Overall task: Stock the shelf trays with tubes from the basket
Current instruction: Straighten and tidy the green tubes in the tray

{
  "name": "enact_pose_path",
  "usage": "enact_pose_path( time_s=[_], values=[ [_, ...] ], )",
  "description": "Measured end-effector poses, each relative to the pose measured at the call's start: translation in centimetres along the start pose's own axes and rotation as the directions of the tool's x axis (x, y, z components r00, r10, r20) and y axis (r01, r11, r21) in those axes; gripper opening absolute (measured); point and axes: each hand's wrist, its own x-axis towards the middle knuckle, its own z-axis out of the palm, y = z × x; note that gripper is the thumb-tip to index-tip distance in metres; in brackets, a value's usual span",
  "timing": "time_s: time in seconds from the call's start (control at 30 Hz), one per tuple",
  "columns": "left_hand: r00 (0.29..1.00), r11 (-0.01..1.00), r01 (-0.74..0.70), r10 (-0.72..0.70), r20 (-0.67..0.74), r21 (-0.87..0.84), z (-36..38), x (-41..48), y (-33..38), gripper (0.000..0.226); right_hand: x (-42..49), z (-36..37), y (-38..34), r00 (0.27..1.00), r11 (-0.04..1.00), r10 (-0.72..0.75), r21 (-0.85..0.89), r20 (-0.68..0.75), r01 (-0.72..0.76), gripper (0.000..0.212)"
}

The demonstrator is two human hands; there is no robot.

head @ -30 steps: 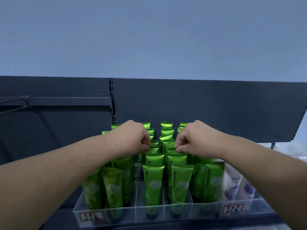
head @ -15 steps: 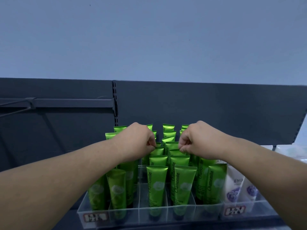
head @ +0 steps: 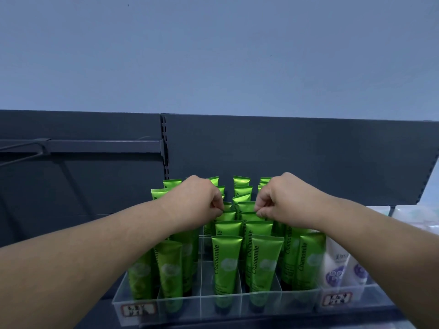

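Several green "Chamomile" tubes [head: 225, 260] stand upright in rows in a clear divided shelf tray [head: 202, 305]. My left hand [head: 197, 200] reaches over the left rows and pinches the top edge of a green tube [head: 226, 213] in the middle rows. My right hand [head: 280, 198] pinches the top edge of the neighbouring green tube [head: 250, 214]. Both hands have curled fingers, knuckles up. The basket is out of view.
White tubes with purple print [head: 335, 267] stand in the tray section to the right. A dark shelf back panel [head: 285, 157] rises behind the tubes, with a slotted upright [head: 164, 143] and a bar [head: 95, 146] at the left. Red price labels [head: 135, 309] mark the tray front.
The camera view has shifted slightly, so the tray sits a little more to the right. Both hands stay pinched on tube tops in the middle rows with hardly any movement.
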Motion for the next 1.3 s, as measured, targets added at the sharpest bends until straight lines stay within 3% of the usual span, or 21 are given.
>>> enact_pose_path(
  time_s=[0.47, 0.6, 0.83, 1.0, 1.3],
  values=[
    [1.0, 0.999, -0.014, 0.014, -0.004, -0.033, 0.0, -0.4, -0.2, 0.017, -0.5, -0.4, -0.1, 1.0, 1.0, 0.01, 0.024, -0.017, -0.009, 0.016],
    [0.999, 0.998, -0.024, 0.022, -0.043, -0.052, -0.1, -0.7, -0.1, 0.017, -1.6, -1.0, -0.3, 0.995, 0.993, 0.01, 0.118, -0.095, 0.001, 0.011],
    [0.993, 0.997, -0.046, 0.039, -0.111, -0.063, -0.4, -1.5, 0.6, 0.018, -2.6, -1.0, -0.5, 0.997, 0.979, -0.006, 0.204, -0.076, 0.021, 0.008],
    [1.0, 0.998, -0.012, 0.013, 0.011, -0.055, -0.1, -1.9, 1.2, 0.02, -2.6, 0.0, -0.5, 0.998, 0.992, -0.055, 0.114, 0.006, 0.054, 0.014],
    [0.999, 0.998, 0.042, -0.041, 0.011, -0.057, -0.1, -2.1, 1.1, 0.015, -2.0, 0.6, -0.4, 0.998, 0.988, -0.062, 0.137, -0.018, 0.064, 0.01]
  ],
)
